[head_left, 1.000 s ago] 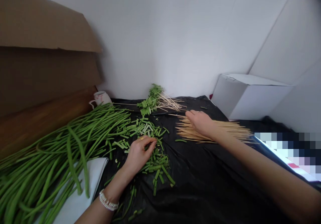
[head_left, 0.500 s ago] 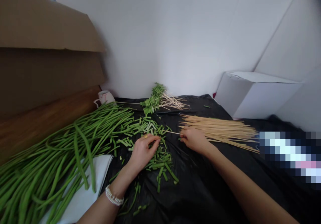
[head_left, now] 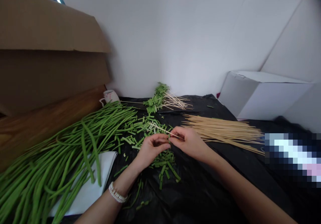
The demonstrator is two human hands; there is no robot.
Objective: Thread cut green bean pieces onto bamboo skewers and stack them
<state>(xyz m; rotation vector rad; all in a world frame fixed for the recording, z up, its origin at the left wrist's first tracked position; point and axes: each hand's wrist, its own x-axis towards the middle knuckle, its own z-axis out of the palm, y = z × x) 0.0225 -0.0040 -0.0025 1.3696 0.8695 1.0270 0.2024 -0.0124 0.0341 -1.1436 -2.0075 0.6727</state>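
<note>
My right hand (head_left: 189, 143) pinches a thin bamboo skewer (head_left: 160, 129) that points up and left over the cut green bean pieces (head_left: 150, 140). Just left of it, my left hand (head_left: 150, 147) has its fingers closed on a short bean piece, which is mostly hidden. Both hands meet above the heap of cut pieces on the black plastic sheet (head_left: 200, 190). A bundle of bare skewers (head_left: 225, 130) lies to the right of my right hand. Long uncut green beans (head_left: 57, 157) are piled at the left.
Skewers loaded with bean pieces (head_left: 160, 100) lie at the back by the wall. A white cup (head_left: 109, 96) stands beside a cardboard box (head_left: 47, 60) at the left. A white box (head_left: 260, 93) sits at the right. A white cloth (head_left: 92, 183) lies under the long beans.
My right hand left the bundle of bare skewers with one skewer and came left to meet my left hand. My left hand lifted off the cut pieces with its fingers closed.
</note>
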